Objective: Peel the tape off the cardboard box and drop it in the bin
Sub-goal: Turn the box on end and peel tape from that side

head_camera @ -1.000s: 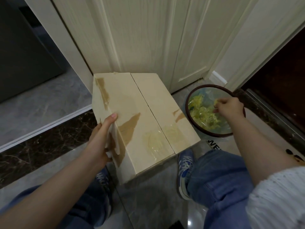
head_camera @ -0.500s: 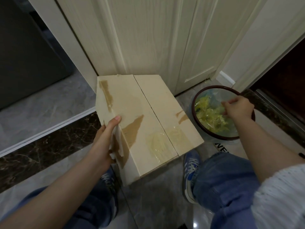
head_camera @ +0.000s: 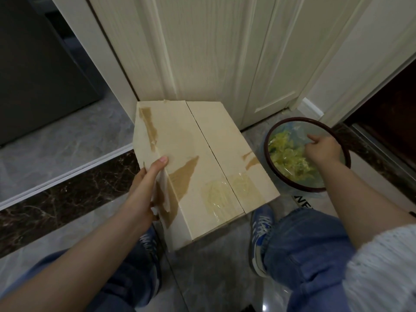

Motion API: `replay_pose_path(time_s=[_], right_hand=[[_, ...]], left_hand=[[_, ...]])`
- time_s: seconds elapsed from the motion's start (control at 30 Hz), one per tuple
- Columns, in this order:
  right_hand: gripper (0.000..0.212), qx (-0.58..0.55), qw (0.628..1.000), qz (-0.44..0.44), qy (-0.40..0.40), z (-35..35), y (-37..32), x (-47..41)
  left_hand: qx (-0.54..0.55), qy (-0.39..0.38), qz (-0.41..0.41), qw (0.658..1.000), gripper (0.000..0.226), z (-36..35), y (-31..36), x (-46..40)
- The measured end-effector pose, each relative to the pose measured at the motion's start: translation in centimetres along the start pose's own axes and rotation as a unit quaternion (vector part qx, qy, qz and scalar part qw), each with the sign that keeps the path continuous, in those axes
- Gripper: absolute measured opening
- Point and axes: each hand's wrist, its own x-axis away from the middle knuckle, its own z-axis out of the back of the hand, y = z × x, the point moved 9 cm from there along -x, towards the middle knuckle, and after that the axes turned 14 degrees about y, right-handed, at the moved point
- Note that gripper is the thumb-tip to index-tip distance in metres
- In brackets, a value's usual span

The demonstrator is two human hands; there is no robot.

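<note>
Steadying the cardboard box [head_camera: 202,167] with my left hand [head_camera: 144,188], I had loosened my right hand's [head_camera: 320,149] grip over the bin [head_camera: 345,154], apparently releasing tape.

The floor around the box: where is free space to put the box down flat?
Bare grey floor lies left of the cardboard box, beyond the dark marble strip. Right of the box it is crowded: the bin stands close, with the right hand over it. The shoes fill the near side.
</note>
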Motion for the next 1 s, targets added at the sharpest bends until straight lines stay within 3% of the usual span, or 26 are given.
replay_pose_path(time_s=[0.2, 0.3, 0.43, 0.47, 0.53, 0.6, 0.67, 0.83, 0.9, 1.0], right_hand=[[0.041, -0.012, 0.999, -0.021, -0.048, -0.3, -0.3, 0.8], [0.034, -0.063, 0.989, -0.031, -0.131, -0.9, -3.1, 3.0], [0.044, -0.074, 0.969, 0.076, -0.222, -0.3, -8.9, 8.5], [0.048, -0.064, 0.966, 0.095, -0.230, 0.0, -9.4, 9.8], [0.056, -0.040, 0.956, 0.097, -0.274, -0.2, -9.4, 12.4], [0.063, -0.040, 0.941, 0.046, -0.333, -0.7, -8.2, 14.4], [0.066, -0.054, 0.932, 0.001, -0.359, -0.7, -7.1, 16.0], [0.042, -0.126, 0.912, -0.037, -0.389, 0.2, -5.2, 19.6], [0.045, -0.171, 0.900, -0.066, -0.395, 0.1, -4.7, 20.5], [0.047, -0.214, 0.904, -0.055, -0.365, 0.8, -4.9, 21.3]], left_hand=[[0.005, -0.002, 0.012, 1.000, 0.135, 0.1, -0.2, -0.2], [0.001, 0.007, -0.006, 1.000, 0.132, 0.1, 0.3, 0.5], [0.007, -0.003, 0.005, 1.000, 0.075, 0.1, 0.5, 1.3], [-0.003, -0.002, 0.011, 1.000, 0.077, 0.3, 0.4, 1.2], [-0.019, 0.009, 0.017, 1.000, 0.103, 0.8, 0.1, 1.6], [-0.023, 0.019, 0.022, 0.999, 0.114, 1.1, 0.2, 2.2], [-0.016, 0.032, 0.033, 0.999, 0.112, 2.0, 0.0, 2.5], [0.016, 0.053, 0.050, 0.997, 0.058, 3.4, -0.2, 3.4], [0.019, 0.052, 0.058, 0.997, 0.060, 3.6, -0.4, 3.9], [0.023, 0.059, 0.055, 0.996, 0.088, 4.6, -0.5, 4.3]])
